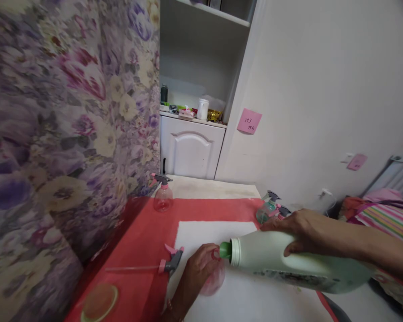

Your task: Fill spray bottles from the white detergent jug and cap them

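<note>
My right hand (298, 228) is wrapped round a large pale green detergent jug (265, 252), tipped on its side with its neck pointing left. The jug's green spout (225, 250) is at the mouth of a small clear pink spray bottle (215, 281). Around the upper part of that bottle, my left hand (198, 270) is closed, steadying it over the white cloth (248, 295). Whether liquid is flowing cannot be made out. A grey and pink spray head (172, 263) with its long tube lies left of my left hand. A round cap with a green rim (102, 302) is nearer the front left.
A pink spray bottle (163, 199) stands at the back left of the red-covered table (137, 241). A green spray bottle (265, 212) and another pink-topped one (284, 211) stand at the right. A floral curtain (70, 134) hangs along the left, a cabinet (191, 150) behind.
</note>
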Motion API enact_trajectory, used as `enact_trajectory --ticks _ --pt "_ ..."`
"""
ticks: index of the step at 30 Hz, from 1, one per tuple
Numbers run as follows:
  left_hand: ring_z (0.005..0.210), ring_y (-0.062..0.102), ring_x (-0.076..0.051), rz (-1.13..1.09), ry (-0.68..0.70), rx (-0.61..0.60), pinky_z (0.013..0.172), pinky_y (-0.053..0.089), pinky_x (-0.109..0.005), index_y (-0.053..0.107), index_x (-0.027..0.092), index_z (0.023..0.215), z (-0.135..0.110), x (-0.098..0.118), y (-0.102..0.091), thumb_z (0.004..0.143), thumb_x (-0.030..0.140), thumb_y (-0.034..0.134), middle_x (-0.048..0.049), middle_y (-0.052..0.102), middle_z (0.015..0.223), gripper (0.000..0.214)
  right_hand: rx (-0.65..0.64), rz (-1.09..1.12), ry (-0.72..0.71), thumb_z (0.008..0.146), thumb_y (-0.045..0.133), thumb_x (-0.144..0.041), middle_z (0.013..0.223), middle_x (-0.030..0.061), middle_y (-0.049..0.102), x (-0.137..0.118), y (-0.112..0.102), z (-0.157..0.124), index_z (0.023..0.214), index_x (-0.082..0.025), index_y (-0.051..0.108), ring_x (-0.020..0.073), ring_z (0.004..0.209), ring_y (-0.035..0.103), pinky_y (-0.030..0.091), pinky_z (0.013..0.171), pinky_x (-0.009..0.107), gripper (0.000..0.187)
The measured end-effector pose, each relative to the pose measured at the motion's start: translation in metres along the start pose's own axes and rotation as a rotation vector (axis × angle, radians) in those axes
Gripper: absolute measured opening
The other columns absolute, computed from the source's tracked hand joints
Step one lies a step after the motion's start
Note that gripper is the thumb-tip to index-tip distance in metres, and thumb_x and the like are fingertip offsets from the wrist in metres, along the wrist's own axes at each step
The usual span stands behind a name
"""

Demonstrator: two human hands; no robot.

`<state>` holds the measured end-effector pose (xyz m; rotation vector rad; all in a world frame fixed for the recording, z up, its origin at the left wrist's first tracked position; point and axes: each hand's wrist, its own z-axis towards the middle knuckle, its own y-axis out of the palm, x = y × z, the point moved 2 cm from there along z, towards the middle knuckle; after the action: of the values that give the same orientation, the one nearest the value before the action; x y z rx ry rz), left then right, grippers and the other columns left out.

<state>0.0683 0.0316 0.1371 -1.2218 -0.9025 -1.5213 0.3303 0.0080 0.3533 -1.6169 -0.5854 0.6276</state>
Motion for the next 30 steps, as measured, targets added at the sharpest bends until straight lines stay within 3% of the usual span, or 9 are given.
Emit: enact_trajectory --ticks 13,17,30 --pt "0.109 0.063 -0.026 -0.007 0.033 -0.003 0.097 0.047 -0.034 0.068 0.022 0.106 0.0020 -0.0023 -0.0007 0.081 0.045 0.065 -0.0077 0.070 0.111 0.034 0.019 -0.029 -0.022 0.086 0.068 -0.038 0.091 0.0044 0.076 -0.0050 -0.0070 0.0023 0.131 -0.028 0.058 0.0215 0.075 0.071 0.047 0.063 0.027 0.047" --pt "0.110 0.062 -0.026 -0.021 0.022 -0.025 0.097 0.046 -0.034 0.067 0.021 0.107 0.0016 0.0004 -0.0002 0.082 0.044 0.065 -0.0088 0.069 0.112 0.034 0.001 -0.026 -0.005 0.085 0.070 -0.037 0.101 0.0051 0.076 -0.0055 -0.0071 0.0026 0.133 -0.029 0.056 0.0227 0.081 0.072 0.047 0.067 0.028 0.050" --pt "0.111 0.062 -0.025 0.001 0.032 -0.025 0.098 0.045 -0.034 0.067 0.021 0.107 0.0007 -0.0018 -0.0007 0.084 0.041 0.063 -0.0085 0.069 0.113 0.031 -0.029 -0.058 0.006 0.085 0.069 -0.044 0.095 0.0067 0.076 -0.0028 -0.0064 0.0041 0.136 -0.028 0.053 0.0231 0.076 0.070 0.042 0.064 0.028 0.055"
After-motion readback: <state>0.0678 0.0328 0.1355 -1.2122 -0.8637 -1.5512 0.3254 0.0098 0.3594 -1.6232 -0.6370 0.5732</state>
